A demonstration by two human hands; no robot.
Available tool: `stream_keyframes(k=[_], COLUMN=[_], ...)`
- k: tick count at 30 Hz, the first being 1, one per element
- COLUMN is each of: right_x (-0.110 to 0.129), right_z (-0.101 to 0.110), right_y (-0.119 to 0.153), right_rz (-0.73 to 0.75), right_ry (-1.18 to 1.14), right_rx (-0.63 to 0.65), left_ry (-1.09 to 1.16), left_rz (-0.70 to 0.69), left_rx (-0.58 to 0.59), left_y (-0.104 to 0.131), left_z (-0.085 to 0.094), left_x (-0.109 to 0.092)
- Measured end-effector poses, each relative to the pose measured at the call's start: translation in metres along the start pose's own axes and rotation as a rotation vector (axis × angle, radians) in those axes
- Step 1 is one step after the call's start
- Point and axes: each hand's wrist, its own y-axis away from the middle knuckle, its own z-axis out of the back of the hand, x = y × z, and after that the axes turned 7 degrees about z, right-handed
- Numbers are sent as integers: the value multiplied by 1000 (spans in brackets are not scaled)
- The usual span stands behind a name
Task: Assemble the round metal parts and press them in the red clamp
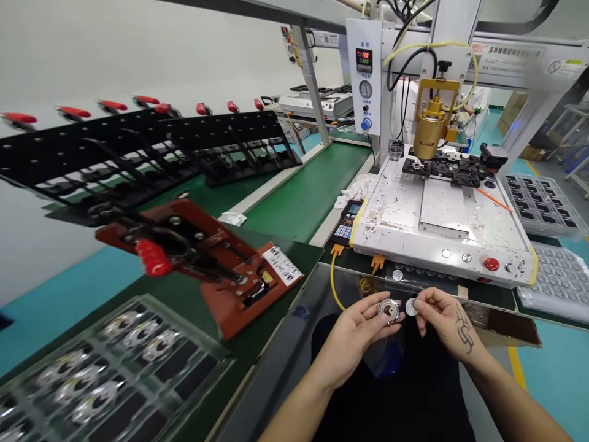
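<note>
My left hand (361,325) holds a round silver watch case (389,310) between thumb and fingers; a dark reddish-brown centre shows inside its ring. Close to its right, my right hand (439,316) pinches a small pale round disc (411,307) between thumb and fingertips. The disc and the case are slightly apart, both held above my lap in front of the bench edge. Fine detail on either part is too small to read.
Ahead stands a white dispensing machine (437,245) with a gold head (430,132) over black fixtures. On the left are a brown toggle-clamp press (239,288) and a clear tray (184,331) of silver parts. Trays (545,202) stand at right; a yellow cable (334,282) hangs near my hands.
</note>
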Motion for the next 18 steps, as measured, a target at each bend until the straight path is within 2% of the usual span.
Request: stream_keyframes(k=[6, 10, 12, 16, 18], right_x=[1, 12, 20, 32, 34], right_z=[5, 2, -1, -11, -16], right_y=[9, 12, 11, 7, 7], right_rz=[-101, -84, -33, 175, 217], right_ry=[-98, 23, 129, 301, 356], right_rx=[126, 148, 149, 131, 152], left_ry=[26, 13, 11, -1, -19], left_rz=[-38, -65, -71, -87, -104], left_rx=[24, 35, 43, 47, 43], left_y=[11, 15, 16, 19, 20], left_z=[-2, -3, -4, -5, -7], left_x=[3, 5, 6, 7, 7])
